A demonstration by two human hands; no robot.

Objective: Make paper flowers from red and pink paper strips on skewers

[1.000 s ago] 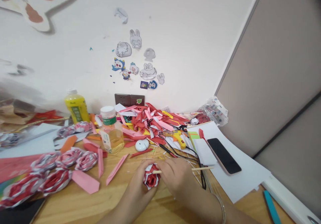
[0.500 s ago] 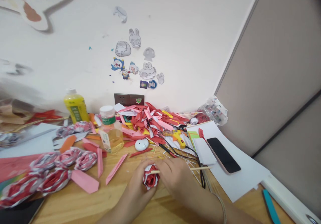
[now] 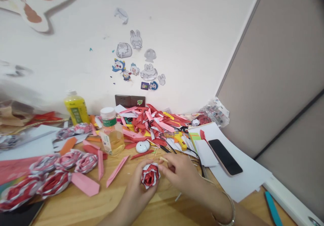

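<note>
A red and white folded paper rose (image 3: pixel 150 176) faces up in my left hand (image 3: pixel 138 189), whose fingers and thumb wrap round its sides. Just right of it, my right hand (image 3: pixel 177 172) is closed on a thin wooden stick (image 3: pixel 164 159); the stick's blunt tip pokes out above the thumb, and its other end shows beyond the hand. The stick's tip is apart from the rose. Several red, pink and white twisted paper pieces (image 3: pixel 54 182) lie at the left, beside a pink folded strip (image 3: pixel 85 183).
A heap of red and pink paper strips (image 3: pixel 152 119) lies against the wall. Before it stand a jar of yellow liquid (image 3: pixel 112 136), a yellow bottle (image 3: pixel 76 107) and a white earphone case (image 3: pixel 143 146). A yellow glue gun (image 3: pixel 180 141) and a phone (image 3: pixel 225 156) lie right.
My right hand has drawn the stick's tip away from the rose and turned the stick. The rose is now more fully visible in my left hand.
</note>
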